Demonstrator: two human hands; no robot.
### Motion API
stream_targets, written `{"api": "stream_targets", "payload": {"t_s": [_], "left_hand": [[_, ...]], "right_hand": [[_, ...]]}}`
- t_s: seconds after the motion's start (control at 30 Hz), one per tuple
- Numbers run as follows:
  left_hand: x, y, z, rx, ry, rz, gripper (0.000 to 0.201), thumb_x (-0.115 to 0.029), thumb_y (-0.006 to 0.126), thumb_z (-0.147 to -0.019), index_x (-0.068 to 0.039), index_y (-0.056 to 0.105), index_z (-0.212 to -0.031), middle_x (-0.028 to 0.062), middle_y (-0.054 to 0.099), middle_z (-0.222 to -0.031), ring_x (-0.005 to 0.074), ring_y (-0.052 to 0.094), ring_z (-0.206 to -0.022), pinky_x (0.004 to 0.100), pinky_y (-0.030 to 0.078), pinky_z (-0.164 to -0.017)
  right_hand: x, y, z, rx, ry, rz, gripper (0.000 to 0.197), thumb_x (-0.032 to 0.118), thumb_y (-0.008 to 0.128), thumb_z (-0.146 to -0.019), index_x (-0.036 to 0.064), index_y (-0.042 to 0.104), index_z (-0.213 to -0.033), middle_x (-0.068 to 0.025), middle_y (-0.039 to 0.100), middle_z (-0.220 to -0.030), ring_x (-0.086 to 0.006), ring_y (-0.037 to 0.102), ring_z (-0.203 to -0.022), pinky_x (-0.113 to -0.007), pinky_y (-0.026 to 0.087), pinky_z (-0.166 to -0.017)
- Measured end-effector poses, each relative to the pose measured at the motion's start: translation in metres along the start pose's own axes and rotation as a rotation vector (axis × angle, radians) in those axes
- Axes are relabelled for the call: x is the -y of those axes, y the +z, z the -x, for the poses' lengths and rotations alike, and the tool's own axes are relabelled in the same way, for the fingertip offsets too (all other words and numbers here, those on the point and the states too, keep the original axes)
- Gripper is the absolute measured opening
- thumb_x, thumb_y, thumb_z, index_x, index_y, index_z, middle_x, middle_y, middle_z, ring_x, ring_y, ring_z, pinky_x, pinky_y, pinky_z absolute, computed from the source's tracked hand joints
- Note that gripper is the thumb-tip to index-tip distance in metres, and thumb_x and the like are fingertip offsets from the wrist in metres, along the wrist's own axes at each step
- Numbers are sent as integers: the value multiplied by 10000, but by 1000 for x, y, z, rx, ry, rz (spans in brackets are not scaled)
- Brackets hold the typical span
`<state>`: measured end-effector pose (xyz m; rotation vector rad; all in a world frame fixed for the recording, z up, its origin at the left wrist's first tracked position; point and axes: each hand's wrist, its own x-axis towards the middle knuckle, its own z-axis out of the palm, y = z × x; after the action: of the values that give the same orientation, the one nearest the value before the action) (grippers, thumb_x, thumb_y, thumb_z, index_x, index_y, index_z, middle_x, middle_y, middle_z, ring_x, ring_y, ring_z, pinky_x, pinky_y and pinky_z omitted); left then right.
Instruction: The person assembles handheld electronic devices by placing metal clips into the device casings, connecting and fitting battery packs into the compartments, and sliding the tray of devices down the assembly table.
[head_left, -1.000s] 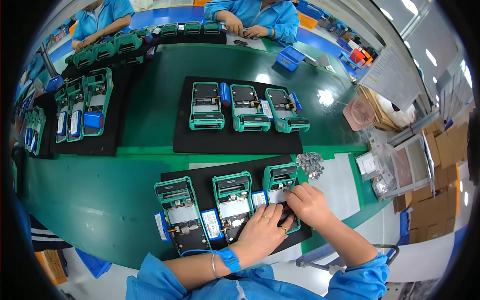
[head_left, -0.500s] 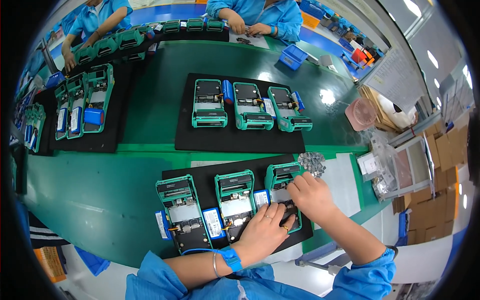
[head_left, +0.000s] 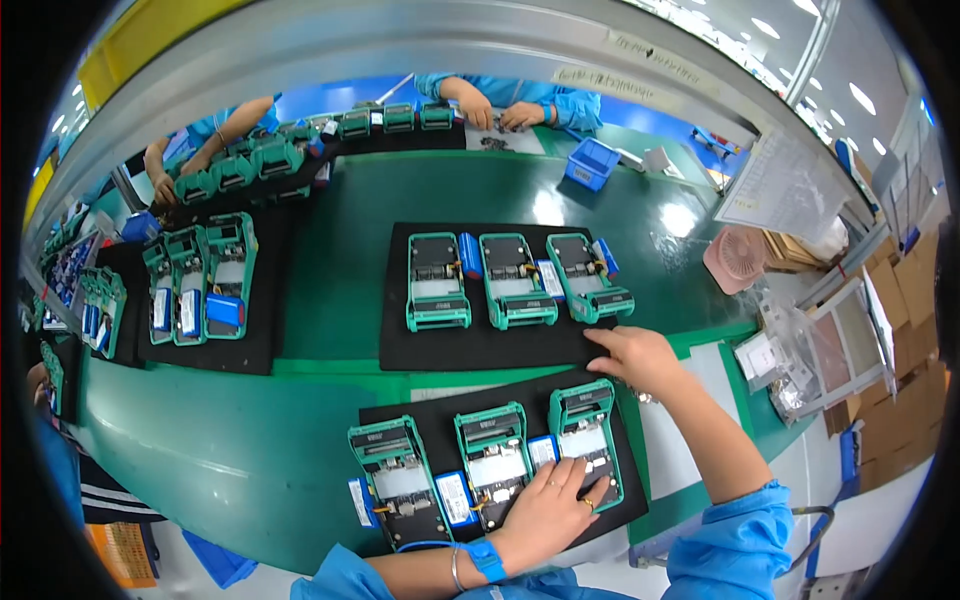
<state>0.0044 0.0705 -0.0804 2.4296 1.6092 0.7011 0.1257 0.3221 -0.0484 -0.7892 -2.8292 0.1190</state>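
Three green-framed electronic devices with open backs lie in a row on a near black foam mat point(head_left: 632, 500). My left hand point(head_left: 550, 508) rests with fingers spread on the lower part of the rightmost device point(head_left: 582, 402), beside a blue battery pack point(head_left: 542, 451). The middle device point(head_left: 490, 425) and the left device point(head_left: 383, 440) also have blue packs next to them. Beyond the rightmost device, my right hand point(head_left: 642, 362) reaches over a pile of small silvery parts point(head_left: 643, 397), mostly hidden beneath it. Its index finger and thumb are apart, with nothing visible between them.
A farther black mat point(head_left: 480, 357) carries three similar devices. More stand on mats at the left. A blue bin point(head_left: 592, 163), a pink fan point(head_left: 735, 260) and bagged parts point(head_left: 785, 350) sit beyond. Two co-workers' hands work across the table. A metal beam point(head_left: 400, 55) crosses above.
My right hand has left the rightmost device and moved away from me to the pile of small parts. My left hand stays on that device. The view has tilted up.
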Motion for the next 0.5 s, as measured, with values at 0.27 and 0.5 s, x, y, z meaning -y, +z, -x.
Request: {"api": "stream_targets", "payload": {"t_s": [0.27,0.5], "left_hand": [[-11,-12,-2,-13,-61,103,423,-243,679,-868,-78,634,-1254,225,567,-1291,375,510,-1208,478,396,-1066],[-5,-4,-4,-16,-55,135,532,-294,714,-801,-82,629,-1282,246,548,-1290,386,499,-1216,497,395,-1060]], "right_hand": [[-3,25,-14,-86,-167,199,570,494,709,-846,111,654,-1264,-53,633,-719,-248,659,-656,-375,534,-590],[-25,35,-95,3,1,109,599,523,640,-898,144,600,-1360,-118,673,-939,-320,661,-923,-441,540,-776]]}}
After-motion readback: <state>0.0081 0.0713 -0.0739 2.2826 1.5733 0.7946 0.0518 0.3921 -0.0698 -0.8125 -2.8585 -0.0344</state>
